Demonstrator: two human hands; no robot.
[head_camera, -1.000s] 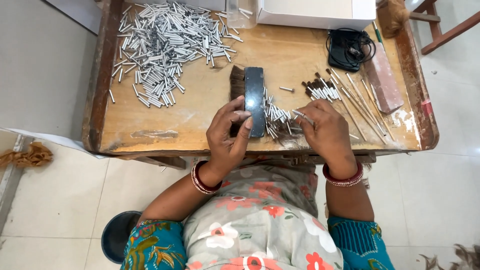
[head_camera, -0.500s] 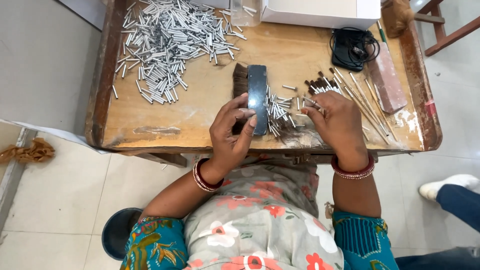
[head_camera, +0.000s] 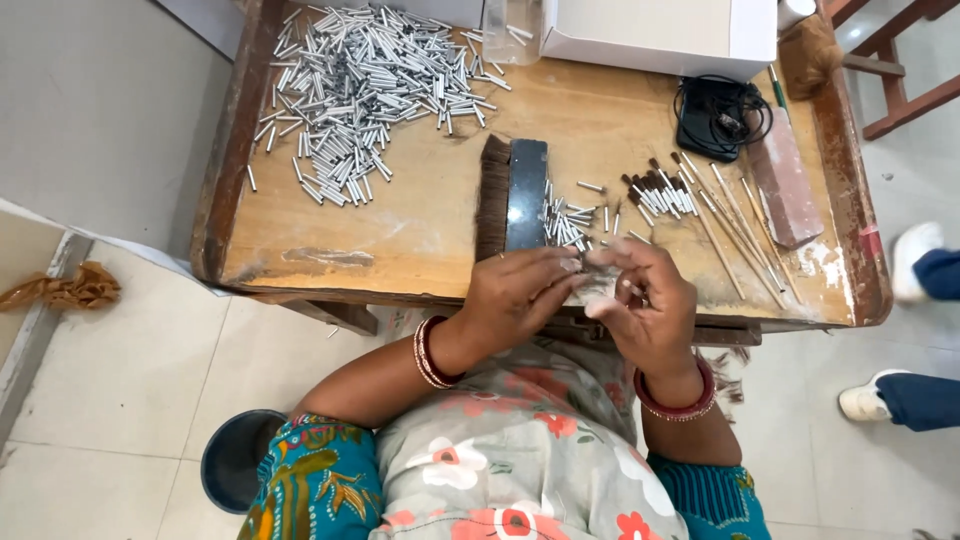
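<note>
My left hand (head_camera: 520, 295) and my right hand (head_camera: 648, 310) meet fingertip to fingertip over the near edge of the wooden table (head_camera: 420, 225). The left fingers pinch a small silver metal tube (head_camera: 574, 263). The right fingers are closed on what looks like a small dark tuft (head_camera: 602, 259), though it is blurred. Just beyond the hands lies a small heap of silver tubes (head_camera: 565, 222) beside a dark block with a brown bristle edge (head_camera: 512, 195).
A large pile of silver tubes (head_camera: 365, 85) covers the far left of the table. Thin sticks with dark tips (head_camera: 700, 200), a reddish block (head_camera: 785, 190), a black cable bundle (head_camera: 720, 115) and a white box (head_camera: 660, 35) lie right and back. Another person's feet (head_camera: 915, 330) are at the right; a dark bucket (head_camera: 235, 460) stands on the floor.
Both hands have drawn back from beside the dark block to the table's near edge and come together. Another person's feet have come further into view at the right.
</note>
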